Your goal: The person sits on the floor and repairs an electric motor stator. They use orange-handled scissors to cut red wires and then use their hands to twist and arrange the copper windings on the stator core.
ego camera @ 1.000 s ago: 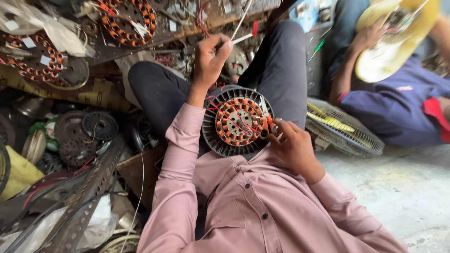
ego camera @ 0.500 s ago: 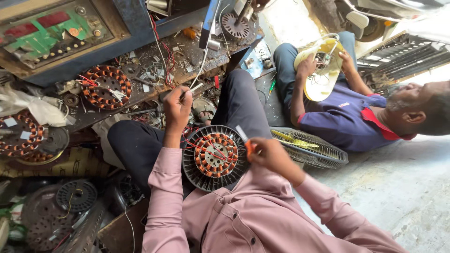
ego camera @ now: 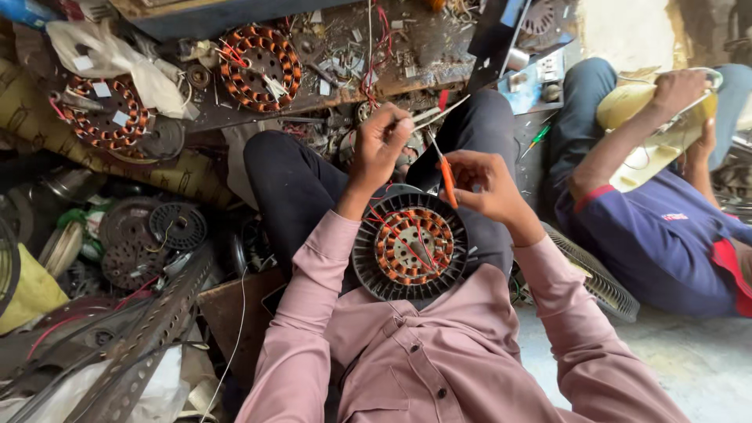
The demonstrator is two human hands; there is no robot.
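Centrally, a round ribbed black stator with copper-orange windings is rested on the lap. A thin pale wire is pinched by the left hand; an orange-handled tool is gripped by the right hand just above the stator. Two more copper-wound stators with small white square tags are seen on the cluttered wooden tabletop.
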